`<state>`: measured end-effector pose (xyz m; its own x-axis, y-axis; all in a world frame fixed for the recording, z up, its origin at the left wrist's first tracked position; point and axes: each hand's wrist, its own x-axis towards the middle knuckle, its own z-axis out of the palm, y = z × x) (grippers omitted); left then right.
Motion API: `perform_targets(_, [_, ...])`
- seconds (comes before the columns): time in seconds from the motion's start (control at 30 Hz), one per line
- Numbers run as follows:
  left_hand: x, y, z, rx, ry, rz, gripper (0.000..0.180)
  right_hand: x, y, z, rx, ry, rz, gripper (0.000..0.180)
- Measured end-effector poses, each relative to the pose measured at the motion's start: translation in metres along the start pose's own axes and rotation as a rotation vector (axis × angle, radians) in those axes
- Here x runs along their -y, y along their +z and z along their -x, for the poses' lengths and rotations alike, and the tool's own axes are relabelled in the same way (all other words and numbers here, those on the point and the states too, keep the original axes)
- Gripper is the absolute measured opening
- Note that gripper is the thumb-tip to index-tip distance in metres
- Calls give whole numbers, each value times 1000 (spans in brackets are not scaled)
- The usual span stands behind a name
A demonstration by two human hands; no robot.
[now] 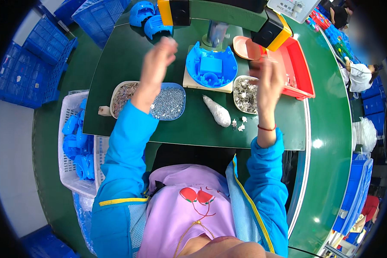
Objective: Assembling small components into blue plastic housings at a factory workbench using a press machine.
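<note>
A blue plastic housing shell (210,69) rests open side up on a cream block (207,87), between my two hands. My left hand (158,62) is raised left of the shell, its fingers stretched out, slightly blurred, with nothing visible in them. To the shell's right, my right hand (268,79) hovers over the edge of a white tray (245,95) of small pale parts. Its fingers are extended and blurred; no held thing shows. Under my left forearm are a blue tray (170,99) of small shiny pieces and a white tray (124,95) of small parts, partly covered.
A green machine with black-and-yellow blocks (271,32) overhangs the table's far side. Two blue shells (157,26) lie far left. A white wrapped cone-shaped object (218,112) and small loose parts (241,124) lie near. At right stands a red bin (301,73); at left, a white crate (75,172) of blue parts.
</note>
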<state>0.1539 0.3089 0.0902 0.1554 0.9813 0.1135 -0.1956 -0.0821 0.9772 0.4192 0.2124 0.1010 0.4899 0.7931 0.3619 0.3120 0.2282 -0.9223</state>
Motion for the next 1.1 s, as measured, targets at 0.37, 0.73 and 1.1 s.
perform_targets(0.37, [-10, -11, 29, 494, -301, 154, 51, -5, 17, 42, 221, -306, 189, 20])
perform_targets(0.73, [2, -15, 117, 345, 630, -1013, 65, -24, -12, 102, 246, 396, -58, 39])
perform_targets(1.1, [45, -136, 94, -145, 258, -1159, 19, -47, 10, 126, 104, 371, -201, 39])
